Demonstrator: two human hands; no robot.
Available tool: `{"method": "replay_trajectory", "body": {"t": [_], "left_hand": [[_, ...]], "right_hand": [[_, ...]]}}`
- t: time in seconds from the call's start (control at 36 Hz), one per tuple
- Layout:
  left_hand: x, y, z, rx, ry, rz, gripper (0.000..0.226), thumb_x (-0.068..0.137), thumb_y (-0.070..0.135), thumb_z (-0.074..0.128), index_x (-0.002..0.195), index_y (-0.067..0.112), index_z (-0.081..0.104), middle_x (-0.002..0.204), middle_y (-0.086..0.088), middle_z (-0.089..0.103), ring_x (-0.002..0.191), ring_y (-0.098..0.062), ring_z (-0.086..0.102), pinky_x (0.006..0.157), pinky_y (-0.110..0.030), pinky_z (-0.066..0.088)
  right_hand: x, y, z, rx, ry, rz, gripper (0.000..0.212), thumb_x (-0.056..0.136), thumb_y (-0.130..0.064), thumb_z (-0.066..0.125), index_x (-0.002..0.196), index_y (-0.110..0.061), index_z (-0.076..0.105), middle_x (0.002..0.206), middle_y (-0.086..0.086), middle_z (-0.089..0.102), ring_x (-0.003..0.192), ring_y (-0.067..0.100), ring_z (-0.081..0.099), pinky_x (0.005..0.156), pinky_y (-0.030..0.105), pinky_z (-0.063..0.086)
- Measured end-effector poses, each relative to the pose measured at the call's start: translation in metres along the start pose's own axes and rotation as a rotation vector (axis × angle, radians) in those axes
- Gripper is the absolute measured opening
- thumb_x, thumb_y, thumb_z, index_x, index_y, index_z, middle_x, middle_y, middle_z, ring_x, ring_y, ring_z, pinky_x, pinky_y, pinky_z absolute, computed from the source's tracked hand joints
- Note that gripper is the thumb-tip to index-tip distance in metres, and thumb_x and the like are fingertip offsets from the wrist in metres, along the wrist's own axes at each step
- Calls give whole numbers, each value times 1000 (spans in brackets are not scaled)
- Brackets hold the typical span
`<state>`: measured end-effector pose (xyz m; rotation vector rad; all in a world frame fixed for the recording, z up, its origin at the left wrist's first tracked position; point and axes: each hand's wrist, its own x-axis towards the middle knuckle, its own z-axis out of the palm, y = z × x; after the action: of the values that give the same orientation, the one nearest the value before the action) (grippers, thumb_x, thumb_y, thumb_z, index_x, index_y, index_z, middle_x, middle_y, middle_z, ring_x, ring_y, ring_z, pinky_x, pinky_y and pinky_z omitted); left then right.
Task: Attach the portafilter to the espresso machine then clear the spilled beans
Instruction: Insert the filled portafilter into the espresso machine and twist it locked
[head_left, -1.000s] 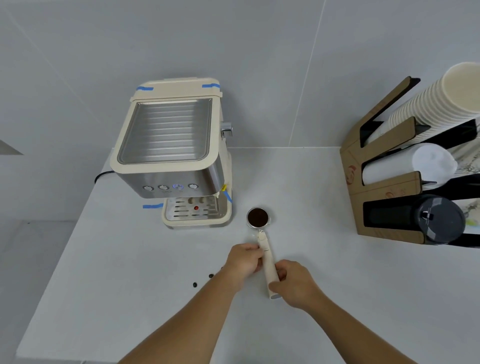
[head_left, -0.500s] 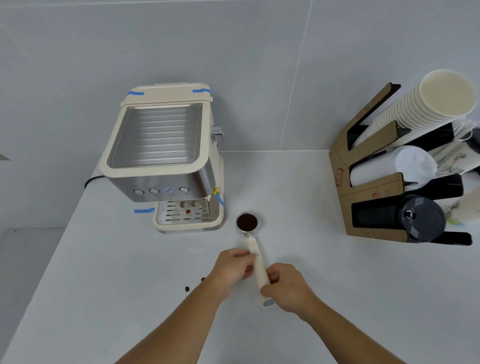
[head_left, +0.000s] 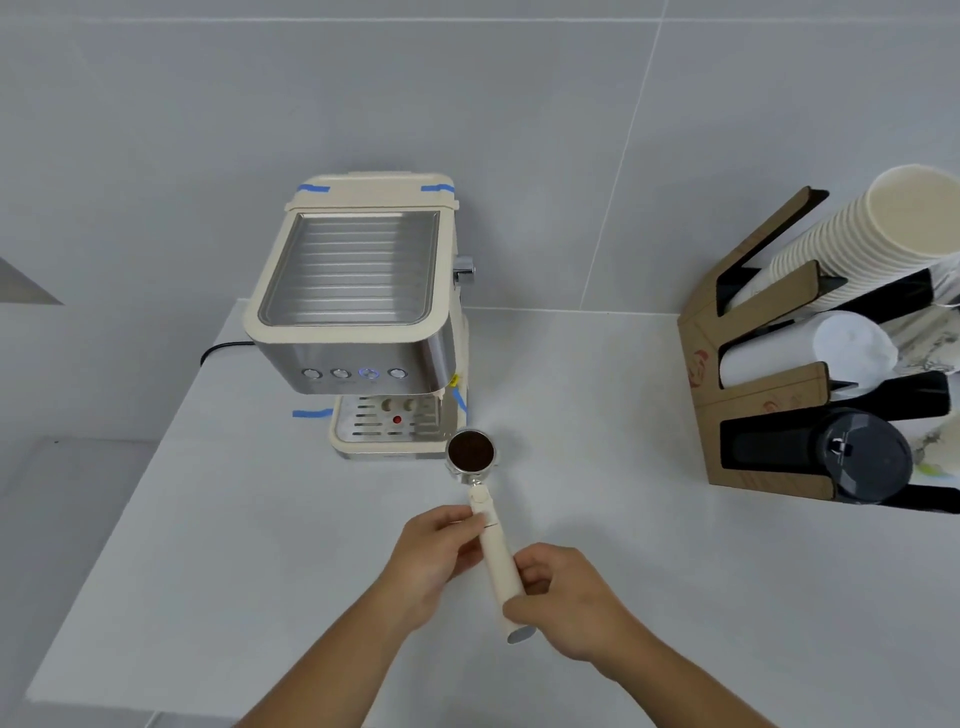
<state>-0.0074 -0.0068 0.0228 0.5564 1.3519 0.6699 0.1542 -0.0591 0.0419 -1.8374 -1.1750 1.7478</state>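
A cream and steel espresso machine (head_left: 358, 312) stands at the back left of the white counter. The portafilter (head_left: 491, 540) has a cream handle and a metal basket full of dark ground coffee (head_left: 470, 450), which hovers just right of the machine's drip tray (head_left: 363, 426). My left hand (head_left: 434, 556) grips the upper part of the handle. My right hand (head_left: 563, 597) holds the lower end. The spilled beans are hidden behind my left forearm.
A cardboard rack (head_left: 763, 374) at the right holds stacked paper cups (head_left: 852, 234), white lids and black lids (head_left: 862, 457). A black power cord (head_left: 223, 348) runs from the machine's left. Blue tape strips mark the counter (head_left: 597, 405). The counter's left edge drops off.
The portafilter has risen off the counter in both hands, its basket now closer to the machine's drip tray. The beans near my left forearm are no longer visible.
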Motion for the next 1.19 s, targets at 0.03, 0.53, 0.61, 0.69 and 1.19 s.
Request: {"method": "replay_trajectory", "body": {"t": [0.03,0.53,0.61,0.69,1.19], "left_hand": [[-3,1,-3,-9,1,6,13,88,9,67,96,0,71,93,-16,72,87,-24,69,78,-29,58],[-36,16,-62,-18,94,80,18,85,7,70,101,0,70,93,-13,75,85,-22,72,82,-31,59],[-40,21,-74,-27,85,90,18,85,5,69,101,-3,69,93,-16,74,86,-26,72,78,-30,59],[-42,24,-83,3,78,99,17,85,5,69,100,-3,70,93,-17,73,85,-26,72,78,-30,60],[-35,59,-120,240,25,107,16,86,14,71,101,10,72,95,-9,75,86,-20,74,74,-27,60]], "right_hand": [[-1,-2,2,-1,-10,-8,27,73,0,70,99,-6,66,88,7,66,65,9,64,56,19,56],[-6,-35,49,-18,-174,-69,33,78,-3,71,105,-21,67,104,12,67,71,8,64,55,14,52],[-2,-41,59,14,-210,-27,32,80,-16,71,110,-25,68,98,1,74,79,9,68,64,22,57],[3,-45,68,43,-255,9,34,79,-22,71,113,-24,68,95,-2,76,92,16,70,81,35,60],[26,-74,98,209,-376,32,46,74,-9,75,118,-6,62,106,20,71,91,21,72,74,35,59]]}}
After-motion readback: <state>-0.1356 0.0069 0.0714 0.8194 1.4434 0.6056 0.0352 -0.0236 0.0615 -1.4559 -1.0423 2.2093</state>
